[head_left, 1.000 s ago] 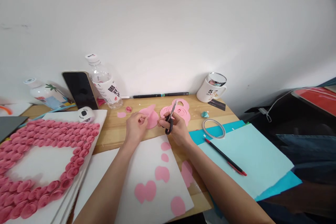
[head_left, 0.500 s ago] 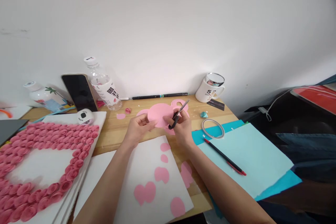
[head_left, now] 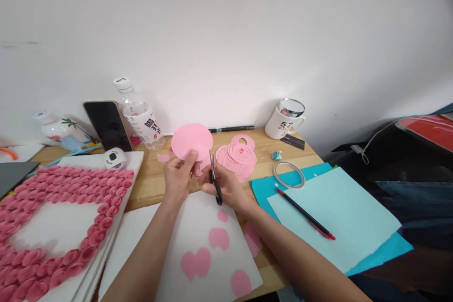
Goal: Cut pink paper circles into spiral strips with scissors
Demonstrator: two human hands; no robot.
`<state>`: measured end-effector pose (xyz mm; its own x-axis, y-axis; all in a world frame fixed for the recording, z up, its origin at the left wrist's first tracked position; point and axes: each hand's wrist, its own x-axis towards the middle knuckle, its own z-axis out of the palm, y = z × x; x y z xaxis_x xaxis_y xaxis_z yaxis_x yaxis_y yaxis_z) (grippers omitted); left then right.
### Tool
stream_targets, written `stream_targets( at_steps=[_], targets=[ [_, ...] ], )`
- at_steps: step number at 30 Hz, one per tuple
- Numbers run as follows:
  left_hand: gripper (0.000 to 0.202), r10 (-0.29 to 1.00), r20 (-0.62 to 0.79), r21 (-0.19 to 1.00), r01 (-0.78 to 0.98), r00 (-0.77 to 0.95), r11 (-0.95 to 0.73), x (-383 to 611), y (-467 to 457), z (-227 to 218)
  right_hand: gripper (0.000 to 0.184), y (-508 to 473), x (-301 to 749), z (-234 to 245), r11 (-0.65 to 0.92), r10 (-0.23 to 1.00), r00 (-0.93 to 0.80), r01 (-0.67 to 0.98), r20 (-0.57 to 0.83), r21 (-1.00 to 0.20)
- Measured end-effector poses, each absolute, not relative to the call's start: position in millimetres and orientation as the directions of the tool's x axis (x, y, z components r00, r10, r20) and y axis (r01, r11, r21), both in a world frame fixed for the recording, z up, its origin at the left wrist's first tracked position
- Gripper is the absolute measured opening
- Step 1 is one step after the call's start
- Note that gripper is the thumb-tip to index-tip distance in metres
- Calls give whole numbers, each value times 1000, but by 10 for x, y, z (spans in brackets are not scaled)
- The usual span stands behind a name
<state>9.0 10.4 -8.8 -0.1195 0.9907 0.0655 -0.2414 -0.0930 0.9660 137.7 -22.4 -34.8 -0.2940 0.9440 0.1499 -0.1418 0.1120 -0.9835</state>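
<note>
My left hand (head_left: 179, 175) pinches a round pink paper disc (head_left: 191, 140) at its lower edge, thumb on top. Close beside it, my right hand (head_left: 226, 185) is closed around black-handled scissors (head_left: 218, 190), their blades pointing up and away beside the disc. Right behind the scissors lies a stack of pink paper rings (head_left: 238, 156) on the wooden table. Below my hands, several pink paper scraps (head_left: 202, 261) are scattered on a white board (head_left: 177, 245). Whether the blades touch the disc I cannot tell.
Left, a white board bears rows of pink paper roses (head_left: 95, 233). Along the wall stand a phone (head_left: 108, 125), a water bottle (head_left: 143, 120) and a white mug (head_left: 283, 120). On the right, a pen (head_left: 304, 212) and tape roll (head_left: 289, 174) lie on light blue paper (head_left: 339, 226).
The disc has shifted left and turned to face me more, held by my left hand. My right hand has moved left and lower with the scissors, uncovering the stack of rings.
</note>
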Motion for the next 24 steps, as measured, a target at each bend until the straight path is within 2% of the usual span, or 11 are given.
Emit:
stream_targets(
  at_steps=[5, 14, 24],
  targets=[
    [31, 974, 92, 970, -204, -209, -136, 116, 94, -112, 31, -212, 1363, -363, 109, 958, -249, -140, 141, -984],
    [36, 985, 115, 992, 68, -132, -107, 131, 20, -51, 34, -215, 1371, -368, 129, 956, -238, -193, 174, -973],
    [38, 992, 88, 994, 72, -95, -81, 135, 9, -27, 33, -226, 1373, -361, 111, 968, -204, -185, 149, -976]
  ],
)
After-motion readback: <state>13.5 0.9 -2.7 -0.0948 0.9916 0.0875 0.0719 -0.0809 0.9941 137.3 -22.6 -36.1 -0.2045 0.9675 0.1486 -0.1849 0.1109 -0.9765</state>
